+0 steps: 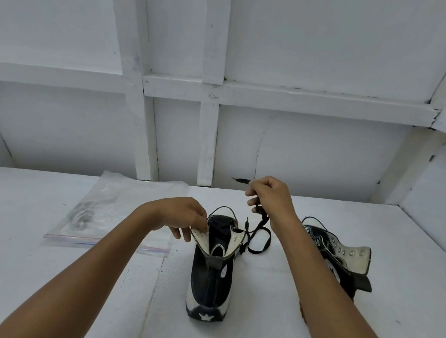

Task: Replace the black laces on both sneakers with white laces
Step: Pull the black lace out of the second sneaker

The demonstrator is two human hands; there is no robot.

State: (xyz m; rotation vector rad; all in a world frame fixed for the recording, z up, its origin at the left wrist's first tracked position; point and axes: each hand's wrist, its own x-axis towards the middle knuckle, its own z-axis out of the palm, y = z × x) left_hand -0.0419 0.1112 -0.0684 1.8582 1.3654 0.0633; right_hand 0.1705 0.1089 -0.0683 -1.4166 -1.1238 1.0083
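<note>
Bare forearms (74, 285) stretch across a white table (34, 198). At far left lies a clear zip bag (107, 211), its contents too blurred to make out. The person's left hand (184, 214) pinches the left eyelet flap of the middle sneaker (210, 277), which stands upright with its heel toward the camera. A black lace (269, 239) loops beside that shoe's right flap and rises to the raised right hand (271, 198), whose curled fingers pinch it. At right, the second sneaker (350, 253) lies tilted on its side.
</note>
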